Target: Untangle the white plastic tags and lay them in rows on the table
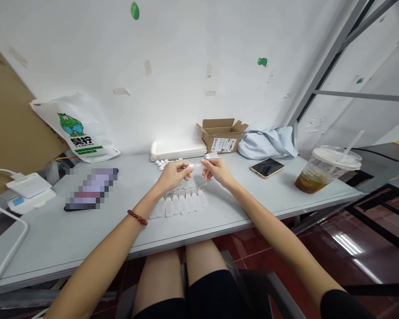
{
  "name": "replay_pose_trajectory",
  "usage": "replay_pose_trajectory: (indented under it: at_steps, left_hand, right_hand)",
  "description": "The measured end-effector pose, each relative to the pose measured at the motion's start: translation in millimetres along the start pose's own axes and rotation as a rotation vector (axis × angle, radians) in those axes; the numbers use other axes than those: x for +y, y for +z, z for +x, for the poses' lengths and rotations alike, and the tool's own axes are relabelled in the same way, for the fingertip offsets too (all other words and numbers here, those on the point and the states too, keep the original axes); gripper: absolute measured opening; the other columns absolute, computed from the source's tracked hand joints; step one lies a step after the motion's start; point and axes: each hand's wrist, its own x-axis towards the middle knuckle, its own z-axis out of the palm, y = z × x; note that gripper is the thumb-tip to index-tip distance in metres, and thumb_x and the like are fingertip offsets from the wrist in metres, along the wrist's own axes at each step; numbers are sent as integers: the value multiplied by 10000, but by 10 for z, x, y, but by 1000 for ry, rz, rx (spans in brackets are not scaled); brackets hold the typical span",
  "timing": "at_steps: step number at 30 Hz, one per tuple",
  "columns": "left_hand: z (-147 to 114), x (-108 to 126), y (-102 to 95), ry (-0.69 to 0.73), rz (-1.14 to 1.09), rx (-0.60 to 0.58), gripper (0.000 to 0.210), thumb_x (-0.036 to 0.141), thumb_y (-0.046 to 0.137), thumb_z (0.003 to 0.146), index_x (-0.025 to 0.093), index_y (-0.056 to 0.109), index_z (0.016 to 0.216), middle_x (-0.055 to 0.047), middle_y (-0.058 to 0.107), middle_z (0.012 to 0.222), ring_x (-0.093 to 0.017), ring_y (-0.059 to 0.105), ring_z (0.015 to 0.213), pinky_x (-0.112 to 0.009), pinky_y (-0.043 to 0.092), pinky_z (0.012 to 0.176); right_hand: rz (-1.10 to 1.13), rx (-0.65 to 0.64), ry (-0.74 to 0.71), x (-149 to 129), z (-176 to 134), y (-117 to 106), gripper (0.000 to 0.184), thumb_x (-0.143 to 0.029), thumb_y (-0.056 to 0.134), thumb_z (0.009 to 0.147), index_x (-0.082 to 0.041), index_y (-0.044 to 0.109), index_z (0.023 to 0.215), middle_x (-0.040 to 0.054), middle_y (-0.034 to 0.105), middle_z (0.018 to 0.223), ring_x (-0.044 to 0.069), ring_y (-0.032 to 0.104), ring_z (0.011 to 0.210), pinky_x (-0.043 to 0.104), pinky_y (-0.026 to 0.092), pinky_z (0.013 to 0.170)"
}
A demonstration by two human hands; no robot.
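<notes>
My left hand (173, 174) is closed in a pinch, fingertips together on one end of a thin clear-and-white strip (197, 165). The other end is pinched by my right hand (217, 171), so the strip spans the short gap between both hands. Its exact kind is too small to make out. Below the hands lies a row of white tag-like pieces (182, 205) with thin cord loops at their tops. Small white pieces (161, 164) sit in a pile behind my left hand. Just behind my right hand are some clear pieces (211, 155), partly hidden.
Along the wall stand white trays (177, 149), an open cardboard box (221, 135) and a pale blue cloth bag (269, 142). A phone (267, 168) and a drink cup (322, 170) are at right. Another phone (92, 188), a white charger (31, 186) and a plastic bag (76, 128) are at left.
</notes>
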Motion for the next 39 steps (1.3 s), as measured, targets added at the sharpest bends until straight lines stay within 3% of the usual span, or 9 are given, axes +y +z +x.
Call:
replay_pose_trajectory:
  at_steps: [4,13,17,21,29,33,36,39]
  left_hand:
    - [4,-18,12,87,60,81,299,433,676,720,150,688,816,-53,688,842,-157,635,693,-293,557,637]
    - [-1,16,-3,-123,-55,-58,457,576,616,747,130,629,649,-59,646,672,-128,594,538,-264,503,520]
    - [-2,40,-15,-145,-137,-30,420,537,622,760,130,625,657,-35,601,599,-122,575,521,-265,493,527]
    - [0,52,-31,-183,-193,-30,402,512,633,761,124,617,658,-32,584,605,-115,563,525,-265,490,524]
    - [-2,45,-13,-14,-111,-5,353,455,724,671,131,654,792,-29,617,739,-145,592,697,-296,552,623]
    - [-7,59,-10,-36,-160,43,387,494,708,682,127,661,797,-56,636,810,-167,597,790,-292,562,625]
    - [0,48,-20,-123,-170,20,449,561,627,746,113,650,722,-66,618,705,-157,598,687,-277,544,552]
    - [10,18,-29,-103,-126,-10,447,556,612,757,112,648,719,-54,600,655,-138,577,594,-270,527,504]
  right_hand:
    - [11,5,43,10,12,-2,515,-628,649,725,-159,486,584,19,596,508,110,570,378,197,426,357]
    - [3,11,-21,11,10,-20,516,-653,646,701,-164,495,632,14,608,536,122,579,381,206,425,356]
    - [-151,27,-161,21,-13,-27,464,-623,573,771,-160,557,737,8,630,588,94,533,352,203,384,350]
    - [-296,27,-284,23,-25,-25,397,-544,595,781,-167,596,906,3,652,654,98,572,436,207,431,444]
    - [-406,-32,-262,-3,-39,-54,426,-578,504,839,-185,517,675,-32,536,454,97,485,391,221,389,470]
    - [-376,1,-258,16,-21,-43,428,-578,494,844,-187,512,671,-31,535,467,98,490,413,218,383,479]
    - [-348,26,-268,34,-15,-24,407,-571,516,829,-183,523,705,-31,544,507,97,502,424,218,385,484]
    - [-358,30,-275,35,-24,-19,402,-571,517,824,-179,538,736,-38,536,502,96,491,420,220,386,494]
